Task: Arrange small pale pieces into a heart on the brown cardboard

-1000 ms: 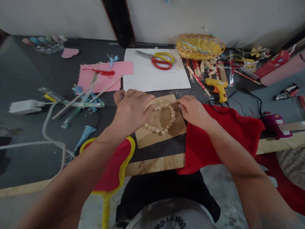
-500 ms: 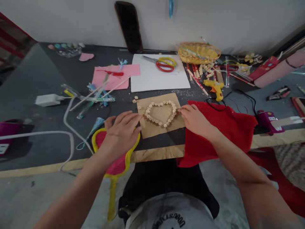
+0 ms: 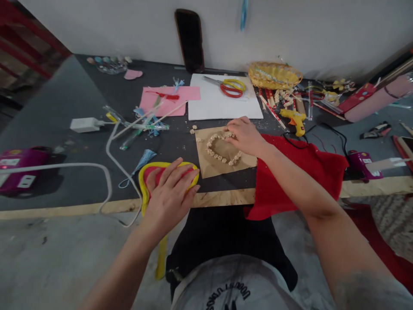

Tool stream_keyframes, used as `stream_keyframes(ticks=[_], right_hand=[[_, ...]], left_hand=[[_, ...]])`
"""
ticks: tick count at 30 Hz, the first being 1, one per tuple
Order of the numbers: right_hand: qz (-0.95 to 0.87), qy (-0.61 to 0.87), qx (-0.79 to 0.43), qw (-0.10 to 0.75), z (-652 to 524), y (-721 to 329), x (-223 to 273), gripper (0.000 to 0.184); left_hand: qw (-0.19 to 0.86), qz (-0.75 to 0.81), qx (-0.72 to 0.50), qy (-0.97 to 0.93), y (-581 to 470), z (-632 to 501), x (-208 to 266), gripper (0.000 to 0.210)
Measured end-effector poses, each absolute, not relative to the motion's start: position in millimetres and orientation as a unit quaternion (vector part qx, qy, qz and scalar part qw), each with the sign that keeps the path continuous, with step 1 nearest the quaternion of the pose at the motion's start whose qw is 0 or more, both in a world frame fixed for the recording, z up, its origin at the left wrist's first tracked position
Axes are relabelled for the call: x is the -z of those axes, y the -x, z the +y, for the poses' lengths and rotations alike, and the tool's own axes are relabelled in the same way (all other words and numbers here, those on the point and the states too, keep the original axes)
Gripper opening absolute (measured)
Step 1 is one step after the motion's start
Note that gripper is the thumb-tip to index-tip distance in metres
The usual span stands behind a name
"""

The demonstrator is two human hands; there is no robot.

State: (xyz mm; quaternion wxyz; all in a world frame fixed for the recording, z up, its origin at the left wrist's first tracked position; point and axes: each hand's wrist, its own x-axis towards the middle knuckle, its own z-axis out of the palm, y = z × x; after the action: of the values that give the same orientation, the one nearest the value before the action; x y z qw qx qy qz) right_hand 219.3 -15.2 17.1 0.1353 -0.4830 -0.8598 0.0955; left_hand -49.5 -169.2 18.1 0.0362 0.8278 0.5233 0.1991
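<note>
A heart-shaped outline of small pale flower pieces [image 3: 210, 150] lies on a square of brown cardboard [image 3: 209, 170] near the table's front edge. My right hand [image 3: 243, 135] reaches over its upper right side, fingers bent down onto the flowers and hiding part of the outline. To the left, my left hand [image 3: 172, 191] lies with fingers stretched out over a heart-shaped pink piece with a yellow rim [image 3: 144, 181] and a yellow handle that hangs past the edge. Under my right forearm spreads a red cloth [image 3: 300, 165].
Behind the cardboard are red-and-yellow scissors [image 3: 230, 88] on a white board [image 3: 222, 110]. A yellow glue gun [image 3: 293, 118] and a wicker basket [image 3: 274, 75] stand to the right. A white cable [image 3: 108, 172] crosses the left side, near a blue tassel [image 3: 145, 159].
My right hand has moved from the heart outline's right side up and left onto its top. My left hand has drawn back from the cardboard onto the pink heart piece. The view has shifted slightly.
</note>
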Motion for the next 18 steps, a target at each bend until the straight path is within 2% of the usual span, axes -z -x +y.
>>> stream_keyframes(ticks=[5,13,18], right_hand=[[-0.853,0.503,-0.117,0.08,-11,-208,-16,0.024],[-0.855,0.5,-0.109,0.084,-4,-208,-9,0.015],[-0.854,0.502,-0.109,0.087,-7,-207,-10,0.013]], left_hand=[[0.058,0.537,-0.209,-0.815,63,-193,-18,0.032],[0.075,0.537,-0.223,-0.81,77,-210,-4,0.033],[0.051,0.538,-0.219,-0.812,80,-213,-1,0.031]])
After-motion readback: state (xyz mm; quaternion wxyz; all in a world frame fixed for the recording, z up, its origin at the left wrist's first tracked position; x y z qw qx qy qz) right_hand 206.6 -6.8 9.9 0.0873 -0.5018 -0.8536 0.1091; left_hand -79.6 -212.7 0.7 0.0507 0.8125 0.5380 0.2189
